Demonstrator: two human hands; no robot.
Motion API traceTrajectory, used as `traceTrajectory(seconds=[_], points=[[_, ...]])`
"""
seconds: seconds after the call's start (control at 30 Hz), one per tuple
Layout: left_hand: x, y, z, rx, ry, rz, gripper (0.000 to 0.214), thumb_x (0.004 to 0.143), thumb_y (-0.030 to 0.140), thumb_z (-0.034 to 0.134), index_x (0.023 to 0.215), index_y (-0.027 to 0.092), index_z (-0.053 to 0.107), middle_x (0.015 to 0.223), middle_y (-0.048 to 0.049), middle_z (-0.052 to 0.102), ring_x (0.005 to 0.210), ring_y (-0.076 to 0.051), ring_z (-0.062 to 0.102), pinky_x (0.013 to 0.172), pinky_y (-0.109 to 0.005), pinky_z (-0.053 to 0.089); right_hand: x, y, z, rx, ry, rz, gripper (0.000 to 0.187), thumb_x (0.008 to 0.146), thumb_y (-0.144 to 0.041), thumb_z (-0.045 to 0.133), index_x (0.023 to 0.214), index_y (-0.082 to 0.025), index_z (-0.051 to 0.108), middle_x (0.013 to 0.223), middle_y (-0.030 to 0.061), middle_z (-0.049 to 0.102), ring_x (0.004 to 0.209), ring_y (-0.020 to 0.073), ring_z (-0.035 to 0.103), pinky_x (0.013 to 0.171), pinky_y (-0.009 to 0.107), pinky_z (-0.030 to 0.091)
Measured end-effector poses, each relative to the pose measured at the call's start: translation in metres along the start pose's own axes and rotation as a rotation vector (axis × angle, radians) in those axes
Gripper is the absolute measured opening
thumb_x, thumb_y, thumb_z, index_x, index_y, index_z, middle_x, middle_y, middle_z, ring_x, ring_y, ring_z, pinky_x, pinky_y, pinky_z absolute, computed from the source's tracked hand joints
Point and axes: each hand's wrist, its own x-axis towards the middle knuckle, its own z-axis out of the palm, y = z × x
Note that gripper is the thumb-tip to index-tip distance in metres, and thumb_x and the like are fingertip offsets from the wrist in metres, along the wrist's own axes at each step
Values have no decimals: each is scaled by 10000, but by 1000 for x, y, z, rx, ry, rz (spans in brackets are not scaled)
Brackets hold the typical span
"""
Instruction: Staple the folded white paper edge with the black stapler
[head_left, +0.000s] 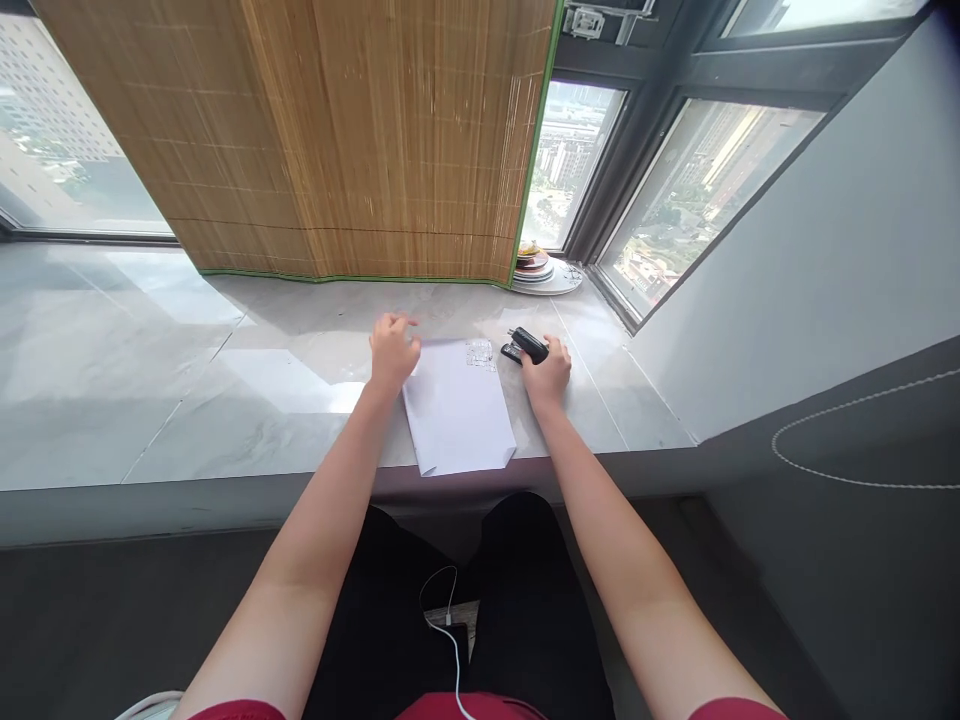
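Note:
A white sheet or thin stack of paper (459, 415) lies on the pale stone windowsill, its lower edge reaching the front edge and its bottom corners bent. Near its top right corner is a small see-through patch with silvery bits (480, 354), too small to make out. My left hand (394, 352) is at the paper's upper left corner, fingers partly bent and apart, with nothing visible in them. To the right of the paper, my right hand (548, 372) grips a black stapler (529, 345) by its rear end. The stapler's jaws point left and stand apart.
A bamboo blind (375, 150) with green edging hangs at the back of the windowsill (247, 430). Stacked plates (547, 278) stand in the corner by the window. A looped bead cord (776, 440) hangs at right. A white cable (456, 650) lies over my lap.

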Motion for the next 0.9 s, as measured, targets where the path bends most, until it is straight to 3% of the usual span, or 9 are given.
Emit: traceTrajectory(seconds=[0.13,0.27,0.37,0.5,0.73,0.9], points=[[-22,-47,-30,260,-58,-335,479,1039,285,497,1483,185,647,1576,-231,532,1524,-397,442,1276,-705,284,0,1,-2,48,-47,49,214,880,-337,686,1048,-210,724,1088,133,780,1001,306,668,910,400,492],[-56,-78,-52,398,-158,-464,626,1093,479,375,1640,207,508,1776,-202,330,1657,-485,192,1250,-837,139,0,2,-5,66,-44,73,139,859,-333,712,949,-227,715,997,113,794,913,295,668,807,367,471],[-75,-80,-55,457,-198,-424,703,1101,493,314,1707,150,411,1802,-213,267,1672,-486,161,1296,-767,139,-1,-2,-9,68,-25,62,145,855,-343,727,933,-223,706,983,115,789,909,298,661,790,365,462],[-81,-76,-52,471,-182,-381,715,1097,479,292,1702,117,413,1785,-245,289,1664,-492,196,1299,-743,179,-24,-27,-12,84,-8,-51,152,902,-354,701,961,-215,691,1021,120,776,960,296,661,816,367,470],[-79,-79,-54,485,-163,-356,704,1089,471,291,1677,115,445,1769,-255,321,1652,-489,237,1286,-748,208,-99,-97,14,40,-368,-180,130,938,-327,734,981,-247,641,1027,86,747,957,267,665,761,337,459],[-79,-78,-54,489,-162,-357,704,1084,477,299,1672,119,446,1760,-255,339,1647,-483,256,1286,-740,219,-105,-106,18,-57,-487,-282,204,982,-293,686,1160,-241,601,1163,94,724,1097,283,614,848,359,466]])
